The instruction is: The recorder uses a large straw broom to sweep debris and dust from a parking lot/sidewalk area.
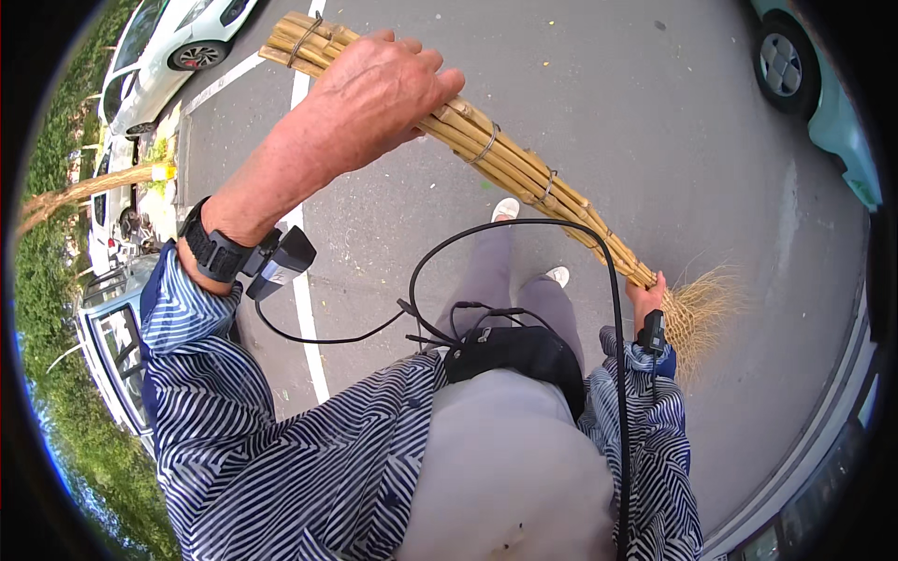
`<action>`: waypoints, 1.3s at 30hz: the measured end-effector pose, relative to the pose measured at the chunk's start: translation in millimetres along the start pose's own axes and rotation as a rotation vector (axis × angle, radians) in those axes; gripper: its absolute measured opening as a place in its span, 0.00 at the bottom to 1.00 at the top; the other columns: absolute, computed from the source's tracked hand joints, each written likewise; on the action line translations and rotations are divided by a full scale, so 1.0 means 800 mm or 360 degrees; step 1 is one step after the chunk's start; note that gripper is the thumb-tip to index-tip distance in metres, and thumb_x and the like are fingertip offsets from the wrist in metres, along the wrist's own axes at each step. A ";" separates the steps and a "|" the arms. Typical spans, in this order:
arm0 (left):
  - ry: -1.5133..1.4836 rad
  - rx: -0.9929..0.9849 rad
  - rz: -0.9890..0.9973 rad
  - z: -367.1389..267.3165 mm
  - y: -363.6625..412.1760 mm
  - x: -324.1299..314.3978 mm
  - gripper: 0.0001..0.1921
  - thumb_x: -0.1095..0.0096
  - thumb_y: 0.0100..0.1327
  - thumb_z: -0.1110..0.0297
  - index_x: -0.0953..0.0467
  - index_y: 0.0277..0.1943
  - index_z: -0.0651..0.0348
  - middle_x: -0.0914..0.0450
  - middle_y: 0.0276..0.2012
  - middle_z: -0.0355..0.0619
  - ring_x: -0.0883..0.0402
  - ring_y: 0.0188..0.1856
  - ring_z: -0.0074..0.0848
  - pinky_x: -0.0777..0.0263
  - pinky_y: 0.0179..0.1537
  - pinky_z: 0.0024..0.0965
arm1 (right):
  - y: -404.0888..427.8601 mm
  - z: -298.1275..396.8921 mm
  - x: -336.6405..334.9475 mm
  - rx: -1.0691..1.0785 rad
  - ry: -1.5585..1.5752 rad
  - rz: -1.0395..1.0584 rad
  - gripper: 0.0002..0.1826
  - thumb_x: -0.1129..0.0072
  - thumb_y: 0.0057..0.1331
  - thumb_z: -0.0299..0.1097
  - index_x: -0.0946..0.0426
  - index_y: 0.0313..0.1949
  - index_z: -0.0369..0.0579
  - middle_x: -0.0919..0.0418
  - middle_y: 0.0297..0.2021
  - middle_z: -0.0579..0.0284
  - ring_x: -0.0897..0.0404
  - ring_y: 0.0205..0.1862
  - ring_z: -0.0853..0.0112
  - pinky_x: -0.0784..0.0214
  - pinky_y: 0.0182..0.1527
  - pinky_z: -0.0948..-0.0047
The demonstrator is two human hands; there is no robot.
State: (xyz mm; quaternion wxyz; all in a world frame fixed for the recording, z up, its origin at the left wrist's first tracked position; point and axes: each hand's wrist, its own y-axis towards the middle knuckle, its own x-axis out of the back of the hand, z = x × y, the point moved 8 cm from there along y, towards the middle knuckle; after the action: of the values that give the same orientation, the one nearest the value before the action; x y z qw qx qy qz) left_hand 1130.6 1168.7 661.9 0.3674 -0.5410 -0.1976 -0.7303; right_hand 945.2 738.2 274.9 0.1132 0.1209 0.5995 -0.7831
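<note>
A broom of bundled bamboo or cane stalks [515,158], bound with wire rings, slants across the head view from upper left to lower right. My left hand [393,88] grips its thick end from above, and a short piece of the bundle sticks out beyond the fist. At the lower right my right hand [647,298] is closed around the narrow part, just beside the brush of fine straw bristles [694,319]. The fingers of the right hand are partly hidden by the stalks. A black strap with a small device [284,263] sits on my left wrist.
A black cable [515,223] loops in front of my body from a black waist pouch [519,357]. Grey asphalt with a white painted line [309,336] lies underfoot. Parked cars stand at left [133,77] and upper right [845,133]; a tree trunk [91,189] is farther left.
</note>
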 end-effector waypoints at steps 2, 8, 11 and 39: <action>0.0126 0.0027 -0.0119 0.016 -0.037 -0.027 0.19 0.33 0.44 0.62 0.32 0.39 0.52 0.29 0.26 0.35 0.26 0.34 0.25 0.33 0.42 0.27 | 0.041 -0.009 0.039 -0.0178 -0.0036 0.0318 0.19 0.45 0.54 0.43 0.32 0.39 0.43 0.27 0.35 0.54 0.27 0.39 0.61 0.34 0.45 0.57; 0.0054 0.0281 -0.0311 0.057 -0.145 -0.098 0.17 0.32 0.42 0.65 0.33 0.35 0.50 0.30 0.29 0.36 0.28 0.37 0.24 0.34 0.45 0.27 | -0.012 -0.077 0.010 0.0035 -0.0154 -0.0033 0.19 0.54 0.59 0.48 0.30 0.37 0.44 0.25 0.32 0.58 0.26 0.37 0.68 0.33 0.44 0.68; 0.0101 0.0372 -0.0688 0.079 -0.183 -0.124 0.18 0.33 0.40 0.70 0.34 0.34 0.52 0.32 0.29 0.38 0.29 0.37 0.27 0.36 0.48 0.30 | -0.027 -0.083 0.001 -0.0054 0.0027 -0.0052 0.15 0.50 0.58 0.45 0.29 0.34 0.45 0.25 0.33 0.60 0.25 0.36 0.66 0.32 0.44 0.62; -0.0650 0.0665 0.0314 0.134 -0.189 -0.229 0.16 0.31 0.32 0.67 0.32 0.24 0.56 0.31 0.20 0.41 0.28 0.28 0.30 0.35 0.34 0.32 | 0.025 -0.203 -0.072 -0.0199 -0.0233 -0.0378 0.15 0.47 0.56 0.48 0.31 0.29 0.50 0.27 0.26 0.63 0.27 0.29 0.70 0.31 0.37 0.66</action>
State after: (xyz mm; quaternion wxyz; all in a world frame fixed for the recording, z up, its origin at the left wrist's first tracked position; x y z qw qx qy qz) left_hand 1113.1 1399.8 543.4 0.4924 -0.6059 -0.3598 -0.5109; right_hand 1015.1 891.5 234.2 0.0703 -0.0157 0.6472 -0.7589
